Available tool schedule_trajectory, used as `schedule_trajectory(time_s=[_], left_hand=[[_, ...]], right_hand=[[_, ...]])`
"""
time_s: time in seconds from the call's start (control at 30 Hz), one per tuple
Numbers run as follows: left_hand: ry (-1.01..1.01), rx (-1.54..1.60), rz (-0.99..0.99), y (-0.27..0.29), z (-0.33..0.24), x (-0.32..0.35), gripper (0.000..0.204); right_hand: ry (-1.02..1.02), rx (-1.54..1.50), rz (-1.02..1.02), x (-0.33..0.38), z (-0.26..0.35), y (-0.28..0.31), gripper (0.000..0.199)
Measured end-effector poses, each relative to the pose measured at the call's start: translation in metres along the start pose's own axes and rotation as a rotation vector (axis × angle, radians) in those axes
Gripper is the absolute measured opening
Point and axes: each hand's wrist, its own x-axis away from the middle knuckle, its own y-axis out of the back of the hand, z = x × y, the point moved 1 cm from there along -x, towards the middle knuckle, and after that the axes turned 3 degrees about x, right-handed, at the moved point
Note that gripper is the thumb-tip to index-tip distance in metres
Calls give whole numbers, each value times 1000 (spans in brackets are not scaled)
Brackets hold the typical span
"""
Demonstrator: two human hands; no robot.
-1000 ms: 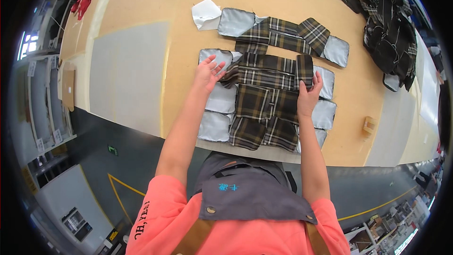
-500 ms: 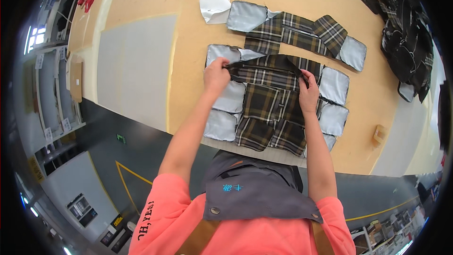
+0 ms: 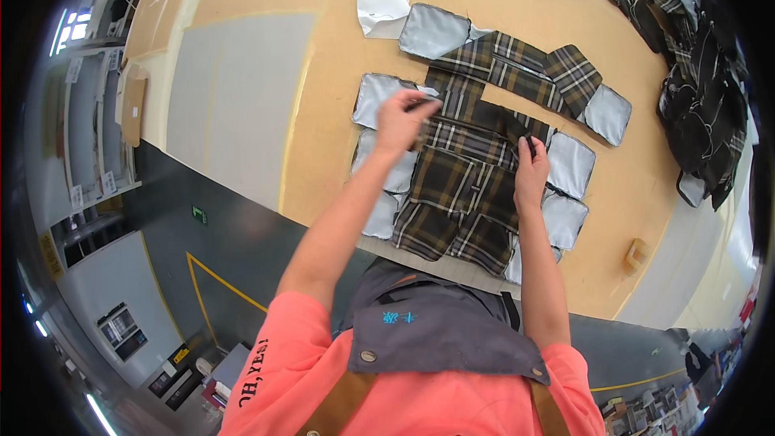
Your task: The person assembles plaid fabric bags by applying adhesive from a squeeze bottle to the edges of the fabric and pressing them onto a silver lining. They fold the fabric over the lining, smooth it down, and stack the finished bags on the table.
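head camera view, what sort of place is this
Likely a sewing or textile workshop: plaid cloth pieces with pale panels lie on a large table, a heap of dark plaid items sits at the right, and yellow lines mark the floor.

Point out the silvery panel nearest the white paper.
The silvery panel at the left end of the plaid piece beyond the left hand; the white paper is beside it, the others lie farther off.
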Motion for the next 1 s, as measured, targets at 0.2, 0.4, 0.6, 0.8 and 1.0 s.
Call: schedule_trajectory(time_s=[0.2, 0.4, 0.6, 0.8, 1.0], left_hand=[[-277, -358, -2, -74, 44, 9, 38], [-423, -444, 96, -73, -10, 9, 44], [-601, -715, -46, -92, -25, -46, 35], [-602, -1022, -63, -102, 9, -68, 38], [-559, -757, 44, -81, -5, -80, 22]], right_hand=[[421, 497, 113, 0, 0, -14, 16], [427, 484, 155, -26, 42, 14, 30], [860, 977, -119, -121, 82, 37, 34], [827, 1111, -123, -158, 51, 38, 30], [629, 786, -218, -166, 43, 63, 17]])
